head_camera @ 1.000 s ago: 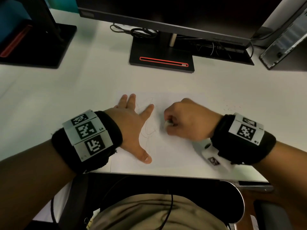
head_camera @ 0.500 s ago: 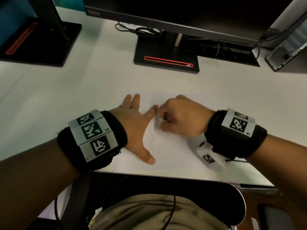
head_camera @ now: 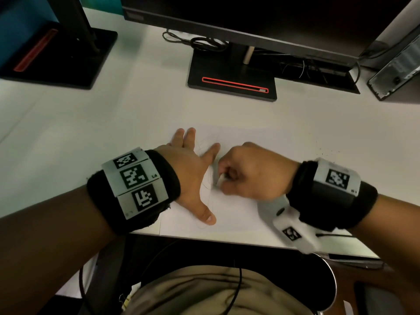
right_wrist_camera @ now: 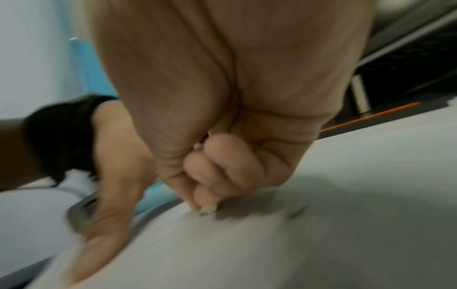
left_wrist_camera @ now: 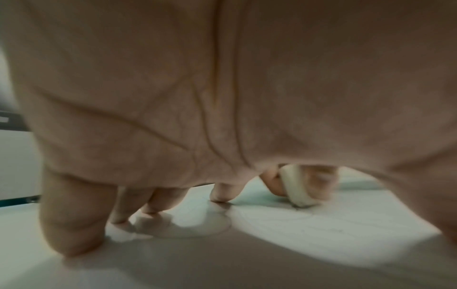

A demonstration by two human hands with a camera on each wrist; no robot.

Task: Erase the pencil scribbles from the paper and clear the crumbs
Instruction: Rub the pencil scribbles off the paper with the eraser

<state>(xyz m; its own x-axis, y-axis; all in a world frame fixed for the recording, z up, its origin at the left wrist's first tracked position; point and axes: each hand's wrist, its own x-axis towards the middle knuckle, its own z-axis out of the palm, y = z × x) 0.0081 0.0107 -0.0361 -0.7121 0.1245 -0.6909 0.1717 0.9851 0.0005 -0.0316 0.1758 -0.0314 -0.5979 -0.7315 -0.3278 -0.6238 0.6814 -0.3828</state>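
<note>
A white sheet of paper (head_camera: 238, 212) lies on the desk near its front edge, with faint pencil scribbles (head_camera: 208, 185) at its left-middle. My left hand (head_camera: 193, 169) lies flat on the sheet's left part, fingers spread and straight, pressing it down. My right hand (head_camera: 247, 171) is curled into a fist round a white eraser (head_camera: 220, 178), whose tip touches the paper on the scribbles. In the left wrist view the eraser (left_wrist_camera: 296, 187) shows pinched between fingertips and pressed on the sheet (left_wrist_camera: 321, 230). Dark eraser crumbs (head_camera: 327, 152) speckle the desk right of the paper.
A monitor stand (head_camera: 231, 80) with a red stripe sits behind the paper, cables (head_camera: 200, 43) beside it. A second black stand (head_camera: 63, 57) is at the back left, a computer case (head_camera: 395, 71) at the back right. The desk's front edge (head_camera: 250, 243) runs just under my wrists.
My right hand has rubbed the eraser left toward the left forefinger and then back down over the scribbles. The left hand stays flat on the paper.
</note>
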